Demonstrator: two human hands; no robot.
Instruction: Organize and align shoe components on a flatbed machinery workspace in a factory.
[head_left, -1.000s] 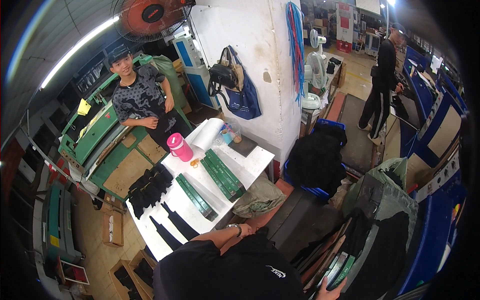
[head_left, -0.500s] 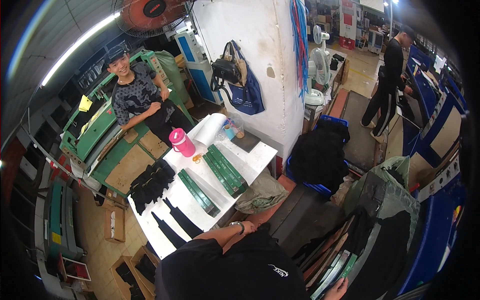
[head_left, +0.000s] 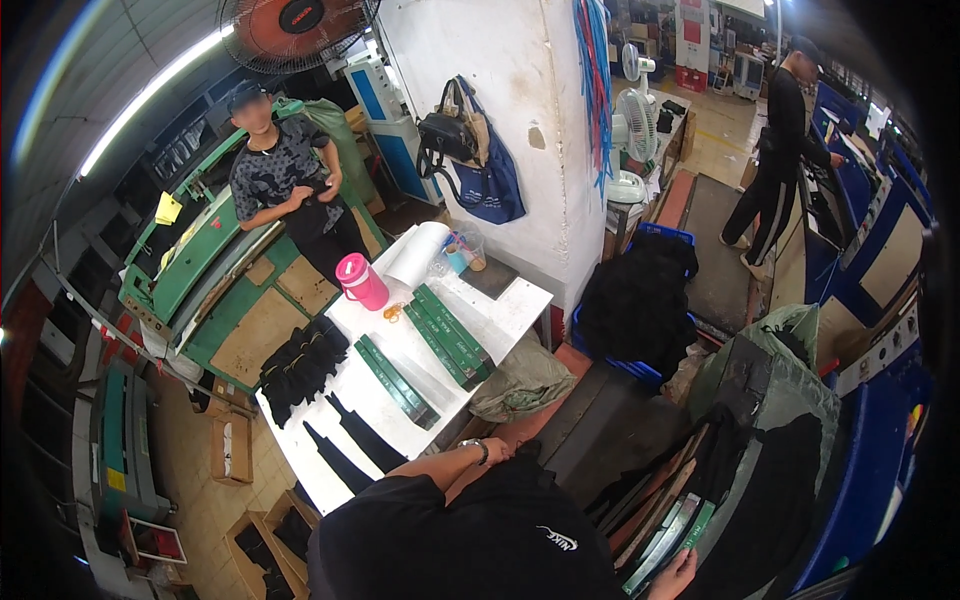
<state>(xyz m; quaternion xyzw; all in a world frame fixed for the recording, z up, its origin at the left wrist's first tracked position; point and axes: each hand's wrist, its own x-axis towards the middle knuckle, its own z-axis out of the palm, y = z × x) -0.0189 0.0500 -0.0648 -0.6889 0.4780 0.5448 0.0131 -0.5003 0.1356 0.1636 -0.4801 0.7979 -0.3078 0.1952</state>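
My left hand (head_left: pixel 496 450), with a watch at its wrist, is in front of my black shirt (head_left: pixel 450 545), just off the table's near edge. Its fingers are curled beside a small dark thing (head_left: pixel 529 449); what they grip, if anything, is hidden. At the lower right, my right hand (head_left: pixel 674 574) has its fingers closed round the near end of a long green slat (head_left: pixel 697 532). This slat lies alongside similar pale-edged ones, next to black cloth (head_left: pixel 775 500).
A white table (head_left: pixel 320 465) bears green slats (head_left: pixel 395 380), black cloth pieces, a pink jug (head_left: pixel 361 282) and orange scissors (head_left: pixel 390 313). Behind it stands a co-worker (head_left: pixel 290 185) by a green machine. A blue crate (head_left: pixel 635 375) heaped with black cloth is beyond; another person (head_left: pixel 785 150) stands at right.
The co-worker behind the table has straightened a little, their hands higher at the waist. The person at right has reached an arm forward. My right hand stays on the slat; my left barely shifts.
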